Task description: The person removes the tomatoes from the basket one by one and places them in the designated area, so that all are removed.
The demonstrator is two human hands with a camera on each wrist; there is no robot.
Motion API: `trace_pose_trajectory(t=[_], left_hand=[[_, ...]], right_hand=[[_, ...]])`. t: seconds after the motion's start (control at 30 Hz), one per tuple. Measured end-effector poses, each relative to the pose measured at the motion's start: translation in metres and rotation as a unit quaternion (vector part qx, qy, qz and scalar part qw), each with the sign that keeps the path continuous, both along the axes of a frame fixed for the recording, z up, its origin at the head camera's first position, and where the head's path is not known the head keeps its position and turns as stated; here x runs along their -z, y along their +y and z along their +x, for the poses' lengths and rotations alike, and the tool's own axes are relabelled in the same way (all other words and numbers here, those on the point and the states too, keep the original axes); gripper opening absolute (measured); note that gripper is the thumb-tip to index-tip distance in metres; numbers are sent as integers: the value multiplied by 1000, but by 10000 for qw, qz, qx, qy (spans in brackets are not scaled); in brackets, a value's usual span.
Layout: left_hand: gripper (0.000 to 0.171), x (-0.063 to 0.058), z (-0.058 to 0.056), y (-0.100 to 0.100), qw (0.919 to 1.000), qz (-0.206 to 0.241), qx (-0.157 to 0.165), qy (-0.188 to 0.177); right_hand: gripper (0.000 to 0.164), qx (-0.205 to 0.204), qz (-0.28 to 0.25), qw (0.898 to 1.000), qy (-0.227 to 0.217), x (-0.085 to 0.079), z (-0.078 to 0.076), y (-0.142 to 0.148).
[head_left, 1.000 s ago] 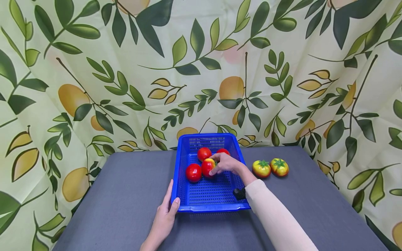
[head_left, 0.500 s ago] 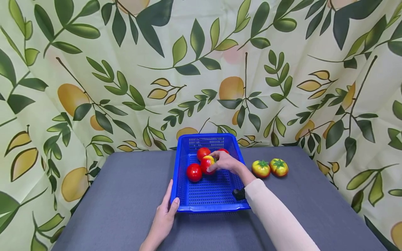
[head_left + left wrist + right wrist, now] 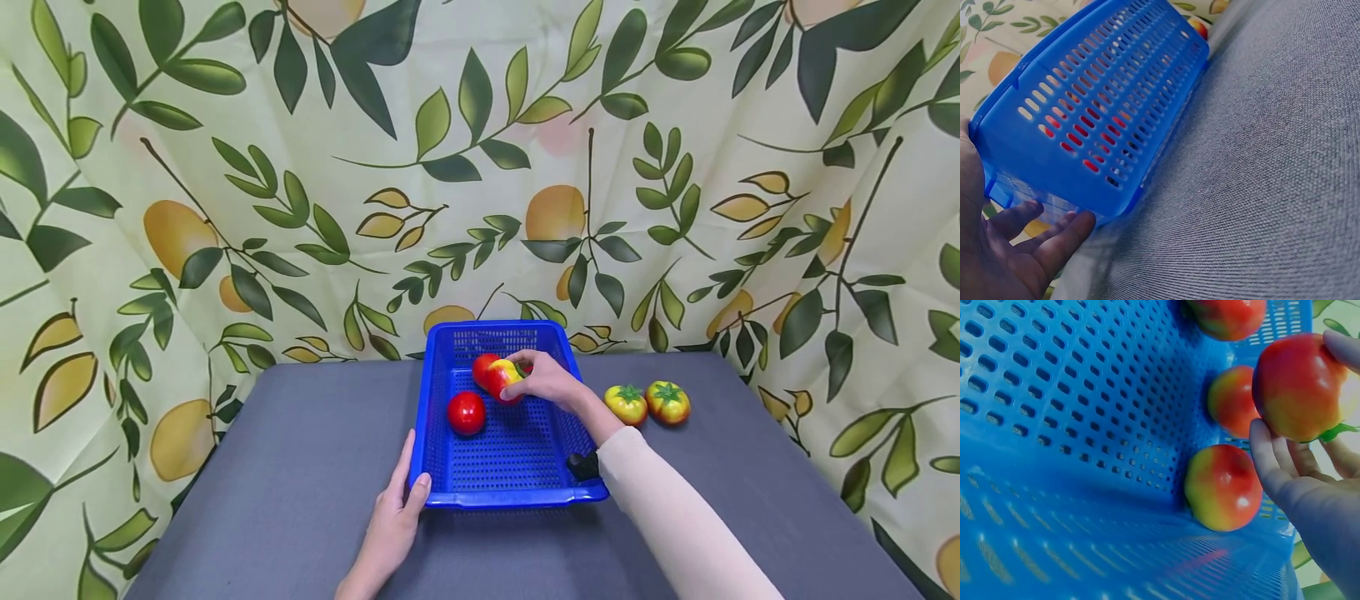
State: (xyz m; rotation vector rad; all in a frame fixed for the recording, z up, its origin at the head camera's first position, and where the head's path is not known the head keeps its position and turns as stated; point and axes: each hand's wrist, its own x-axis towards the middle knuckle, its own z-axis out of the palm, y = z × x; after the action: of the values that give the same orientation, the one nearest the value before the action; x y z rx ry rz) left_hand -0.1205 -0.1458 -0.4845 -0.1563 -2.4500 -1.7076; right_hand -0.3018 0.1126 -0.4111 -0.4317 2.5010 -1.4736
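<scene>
My right hand (image 3: 553, 385) pinches a red and yellow tomato (image 3: 504, 383) between thumb and fingers, over the inside of a blue perforated basket (image 3: 510, 498). The right wrist view shows this tomato (image 3: 1300, 387) with its green calyx turned toward the palm. Inside the basket, one red tomato (image 3: 467, 413) sits toward the left, and another (image 3: 483, 367) is behind the held one. A third tomato at the back right is mostly hidden by my fingers. My left hand (image 3: 393, 512) holds the basket's front left corner, its thumb at the rim and fingers (image 3: 1069, 240) against the outside.
Two yellow-red tomatoes with green tops, a nearer one (image 3: 626, 405) and another (image 3: 667, 402), sit side by side right of the basket. All stands on a grey cloth-covered table (image 3: 300, 467). A leaf-patterned curtain (image 3: 480, 208) hangs close behind and at both sides.
My right hand has raised the tomato away from the one at the left and carried it slightly back and to the right. The left hand has kept its place at the basket.
</scene>
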Motion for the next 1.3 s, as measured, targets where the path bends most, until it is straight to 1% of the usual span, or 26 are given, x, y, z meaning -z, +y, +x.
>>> trace_pose_trajectory(t=[0.13, 0.37, 0.5, 0.8, 0.97, 1.1, 1.3], left_hand=[[63, 0, 0, 0, 10000, 4, 4, -10], [63, 0, 1, 0, 9999, -11, -38, -94], [63, 0, 1, 0, 9999, -20, -26, -101], [63, -1, 2, 0, 9999, 26, -13, -120], [63, -1, 2, 0, 9998, 39, -45, -172], [63, 0, 2, 0, 9999, 26, -95, -120], [63, 1, 0, 0, 10000, 6, -46, 19]], right_hand=[[60, 5, 47, 9998, 171, -4, 2, 3], [61, -143, -121, 9996, 200, -13, 5, 5], [61, -100, -107, 9997, 175, -19, 6, 6], [60, -6, 32, 9997, 222, -37, 14, 12], [62, -32, 155, 9990, 408, -49, 22, 16], [63, -60, 211, 9984, 516, -57, 29, 19], [64, 43, 352, 9980, 516, -57, 44, 28]])
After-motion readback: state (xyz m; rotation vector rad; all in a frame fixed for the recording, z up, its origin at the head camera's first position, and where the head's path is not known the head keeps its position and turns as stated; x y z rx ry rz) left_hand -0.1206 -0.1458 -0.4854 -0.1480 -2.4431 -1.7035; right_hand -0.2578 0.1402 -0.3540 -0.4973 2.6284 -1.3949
